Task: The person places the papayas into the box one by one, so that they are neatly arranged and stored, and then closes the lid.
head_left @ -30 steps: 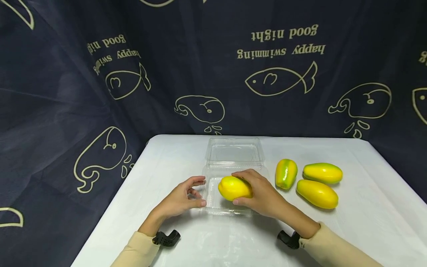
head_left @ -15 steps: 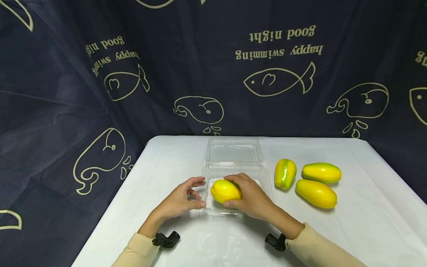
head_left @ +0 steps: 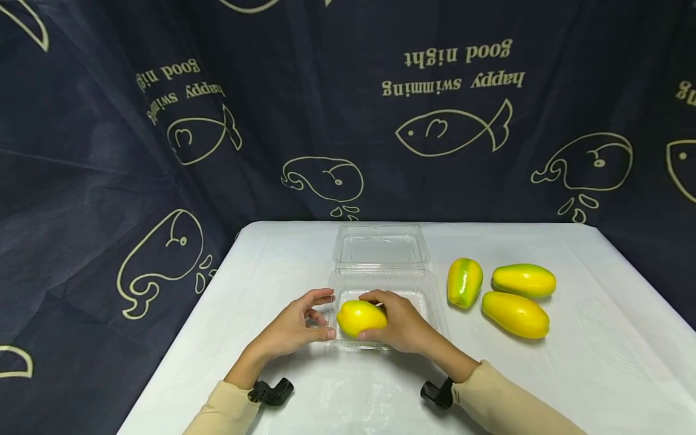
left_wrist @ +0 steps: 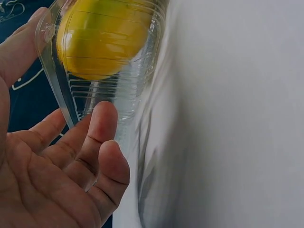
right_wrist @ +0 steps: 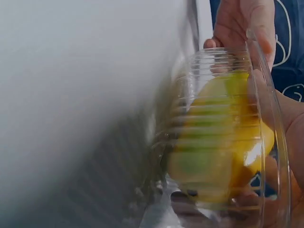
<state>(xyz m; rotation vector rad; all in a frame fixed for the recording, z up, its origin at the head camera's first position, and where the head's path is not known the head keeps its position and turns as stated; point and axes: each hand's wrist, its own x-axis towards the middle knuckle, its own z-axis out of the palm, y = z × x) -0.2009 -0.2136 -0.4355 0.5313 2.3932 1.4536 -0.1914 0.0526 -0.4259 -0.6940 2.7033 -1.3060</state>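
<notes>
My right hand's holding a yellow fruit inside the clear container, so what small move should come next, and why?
Probably loosen the right hand and leave the yellow fruit there: both wrist views show it low behind the wall of the clear container, seemingly near its floor, and the left hand is at the container's left edge.

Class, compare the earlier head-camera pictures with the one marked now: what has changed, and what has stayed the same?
The right hand has carried the yellow fruit leftward and nearer the person, in the clear container. It holds the fruit throughout. The left hand stays at the container's left side; the three other fruits and open lid stay put.
</notes>
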